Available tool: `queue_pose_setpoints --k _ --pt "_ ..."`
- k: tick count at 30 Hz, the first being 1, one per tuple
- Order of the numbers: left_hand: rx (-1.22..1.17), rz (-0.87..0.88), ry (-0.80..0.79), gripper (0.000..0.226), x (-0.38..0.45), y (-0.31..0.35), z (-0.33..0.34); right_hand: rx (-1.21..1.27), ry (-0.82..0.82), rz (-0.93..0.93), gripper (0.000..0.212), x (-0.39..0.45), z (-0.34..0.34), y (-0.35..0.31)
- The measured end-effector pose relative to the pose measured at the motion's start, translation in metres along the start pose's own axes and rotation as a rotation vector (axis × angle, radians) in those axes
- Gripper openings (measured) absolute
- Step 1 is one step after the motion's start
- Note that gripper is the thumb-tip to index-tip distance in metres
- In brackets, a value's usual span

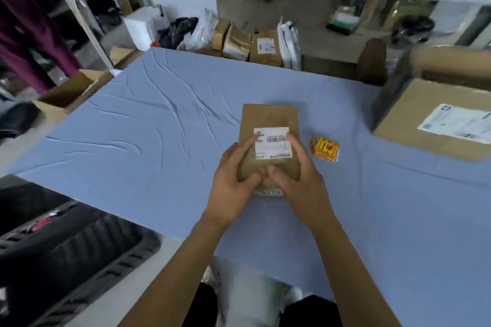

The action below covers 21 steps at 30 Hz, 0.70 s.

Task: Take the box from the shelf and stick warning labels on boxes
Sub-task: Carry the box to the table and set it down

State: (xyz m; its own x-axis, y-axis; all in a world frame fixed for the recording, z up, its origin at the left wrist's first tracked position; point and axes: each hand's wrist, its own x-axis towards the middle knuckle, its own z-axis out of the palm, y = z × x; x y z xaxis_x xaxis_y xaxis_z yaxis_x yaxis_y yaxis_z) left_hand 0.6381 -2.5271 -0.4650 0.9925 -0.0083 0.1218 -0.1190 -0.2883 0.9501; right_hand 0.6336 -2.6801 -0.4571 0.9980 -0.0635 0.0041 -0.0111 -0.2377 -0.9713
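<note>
A small brown cardboard box (269,117) with a white barcode label (273,144) rests on the blue table cloth (148,125) in the middle of the view. My left hand (233,180) grips its near left side and my right hand (300,175) grips its near right side, thumbs on top. Just right of the box lies a small stack of yellow and red warning labels (325,148), apart from both hands.
A large cardboard box (435,114) with a white shipping label stands at the table's right edge. Several parcels and bags (255,45) line the shelf behind the table. An open carton (71,93) sits at the left, a black crate (74,255) at the lower left.
</note>
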Motion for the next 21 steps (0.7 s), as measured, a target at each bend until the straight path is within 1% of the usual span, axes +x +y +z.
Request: queue_pose_setpoints --k 3,5,6,8,10,12,14,15,17,19,21 --pt "0.137 0.058 0.013 0.058 -0.021 0.003 -0.001 0.021 0.053 0.007 0.067 -0.007 0.003 -0.006" --pt "0.212 0.116 -0.025 0.069 -0.032 0.004 0.004 -0.002 0.055 0.014 0.066 -0.007 0.008 -0.012" --pt "0.272 0.123 -0.024 0.076 -0.034 0.006 0.008 -0.010 0.044 0.013 0.066 -0.007 0.013 -0.012" --pt "0.415 0.080 0.030 0.088 -0.033 0.008 0.012 -0.015 -0.002 0.032 0.072 -0.005 0.019 -0.009" --pt "0.509 0.050 0.094 0.093 -0.029 0.011 0.010 -0.088 -0.106 0.075 0.070 -0.005 0.019 -0.009" --pt "0.509 0.071 0.085 0.092 -0.019 0.006 0.001 -0.193 -0.175 0.046 0.060 0.002 0.006 -0.007" --pt "0.448 0.101 0.021 0.091 -0.008 -0.003 -0.017 -0.404 -0.173 -0.062 0.054 0.015 -0.015 -0.004" --pt "0.404 0.110 -0.026 0.089 -0.001 -0.008 -0.028 -0.539 -0.165 -0.120 0.057 0.022 -0.024 -0.004" --pt "0.323 0.125 -0.132 0.081 0.015 -0.017 -0.051 -0.682 -0.167 -0.172 0.067 0.039 -0.036 -0.005" --pt "0.299 0.122 -0.204 0.072 0.035 -0.020 -0.072 -0.680 -0.215 -0.191 0.071 0.056 -0.039 -0.006" --pt "0.361 0.113 -0.222 0.068 0.055 -0.021 -0.087 -0.646 -0.250 -0.200 0.071 0.066 -0.035 -0.005"
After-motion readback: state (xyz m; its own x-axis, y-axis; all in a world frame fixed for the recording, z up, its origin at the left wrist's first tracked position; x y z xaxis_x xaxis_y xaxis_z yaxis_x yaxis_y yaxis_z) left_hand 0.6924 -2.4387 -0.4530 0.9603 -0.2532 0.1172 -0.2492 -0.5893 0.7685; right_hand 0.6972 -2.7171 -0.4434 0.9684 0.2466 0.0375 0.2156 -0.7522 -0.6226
